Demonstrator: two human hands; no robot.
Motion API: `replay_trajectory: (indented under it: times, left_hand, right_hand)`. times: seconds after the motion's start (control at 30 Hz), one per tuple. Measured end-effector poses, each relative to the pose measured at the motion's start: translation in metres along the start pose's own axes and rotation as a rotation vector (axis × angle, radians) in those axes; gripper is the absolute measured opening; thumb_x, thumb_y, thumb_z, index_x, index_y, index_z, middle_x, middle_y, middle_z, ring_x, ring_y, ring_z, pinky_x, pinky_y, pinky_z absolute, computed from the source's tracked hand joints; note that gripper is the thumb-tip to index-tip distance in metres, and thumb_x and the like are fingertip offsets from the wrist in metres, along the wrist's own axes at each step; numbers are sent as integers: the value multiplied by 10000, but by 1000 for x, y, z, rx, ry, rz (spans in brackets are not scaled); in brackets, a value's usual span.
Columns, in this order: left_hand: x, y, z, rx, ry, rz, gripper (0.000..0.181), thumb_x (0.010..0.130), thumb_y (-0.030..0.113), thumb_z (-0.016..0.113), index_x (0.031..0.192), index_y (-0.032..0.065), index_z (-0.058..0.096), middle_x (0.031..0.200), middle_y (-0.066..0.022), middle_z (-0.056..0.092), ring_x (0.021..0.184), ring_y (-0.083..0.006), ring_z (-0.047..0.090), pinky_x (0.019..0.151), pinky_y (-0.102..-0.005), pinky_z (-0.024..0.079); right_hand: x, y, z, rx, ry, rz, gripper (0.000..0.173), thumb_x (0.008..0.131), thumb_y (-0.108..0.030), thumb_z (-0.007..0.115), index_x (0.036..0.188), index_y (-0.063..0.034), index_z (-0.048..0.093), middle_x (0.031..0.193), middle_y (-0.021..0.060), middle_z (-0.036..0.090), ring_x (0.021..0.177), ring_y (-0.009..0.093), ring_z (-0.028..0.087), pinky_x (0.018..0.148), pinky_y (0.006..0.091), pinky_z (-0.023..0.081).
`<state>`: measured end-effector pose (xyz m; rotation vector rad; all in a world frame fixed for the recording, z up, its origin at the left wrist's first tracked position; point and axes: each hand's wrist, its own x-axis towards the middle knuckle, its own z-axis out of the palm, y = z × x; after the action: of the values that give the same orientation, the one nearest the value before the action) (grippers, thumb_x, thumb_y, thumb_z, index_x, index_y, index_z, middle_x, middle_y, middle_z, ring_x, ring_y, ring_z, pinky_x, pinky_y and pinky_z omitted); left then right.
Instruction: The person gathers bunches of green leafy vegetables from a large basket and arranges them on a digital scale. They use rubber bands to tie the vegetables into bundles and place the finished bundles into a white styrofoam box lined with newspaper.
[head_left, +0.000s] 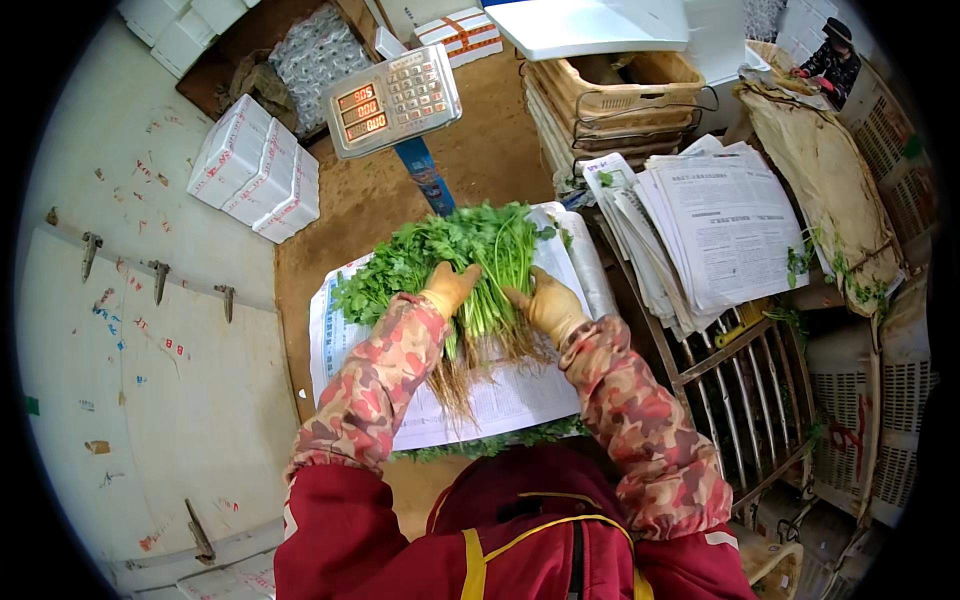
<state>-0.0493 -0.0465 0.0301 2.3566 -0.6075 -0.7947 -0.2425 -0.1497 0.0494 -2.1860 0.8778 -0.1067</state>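
Observation:
Leafy green herbs with long roots (480, 255), perhaps coriander, lie on printed newspaper sheets (517, 409) in front of me, leaves away from me and roots towards me. My left hand (450, 287), in a tan glove, rests on the stems at the left side of the pile. My right hand (551, 300), gloved alike, is at the pile's right edge with thumb and fingers apart against the stems. Whether either hand grips any stems cannot be made out. Behind the pile stands a scale's display head (392, 97) on a blue post (425, 174), its digits lit.
White foam boxes (255, 172) are stacked at the left. At the right, a stack of newspapers (724, 225) lies on a metal rack (739, 405) beside a yellow-handled tool (739, 334). Plastic crates (630, 82) stand behind. Another person (832, 64) is at the far upper right.

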Motion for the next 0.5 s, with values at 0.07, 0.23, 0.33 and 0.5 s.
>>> replay_trajectory:
  times: [0.07, 0.23, 0.33, 0.5]
  left_hand:
    - [8, -15, -15, 149, -62, 39, 847, 862, 509, 636, 1343, -143, 391, 1187, -291, 604, 1018, -368, 638, 756, -401, 535]
    - [-57, 46, -69, 653, -55, 266, 593, 885, 455, 644, 1217, -33, 584, 997, -253, 684, 830, -357, 683, 674, -425, 546]
    - [-79, 70, -78, 644, 137, 546, 369, 906, 332, 639, 1102, 20, 646, 934, -189, 695, 839, -371, 668, 738, -445, 536]
    - [-56, 115, -29, 513, 65, 1338, 352, 873, 235, 668, 1162, 39, 628, 1209, -170, 607, 1133, -339, 563, 978, -449, 441]
  right_hand:
    - [8, 10, 24, -24, 142, -10, 791, 869, -618, 563, 1314, 33, 503, 1071, 261, 666, 989, 406, 646, 849, 435, 519]
    - [-9, -1, 0, -45, 81, 41, 654, 911, -564, 549, 1268, -16, 560, 959, 226, 695, 876, 380, 677, 747, 426, 545]
    - [-28, -1, 8, 0, 302, 44, 526, 915, -453, 593, 1246, -44, 585, 946, 204, 694, 833, 384, 671, 737, 442, 540]
    - [-49, -15, 15, -8, 440, -10, 310, 912, -283, 583, 1124, -61, 632, 941, 176, 671, 862, 381, 640, 775, 475, 512]
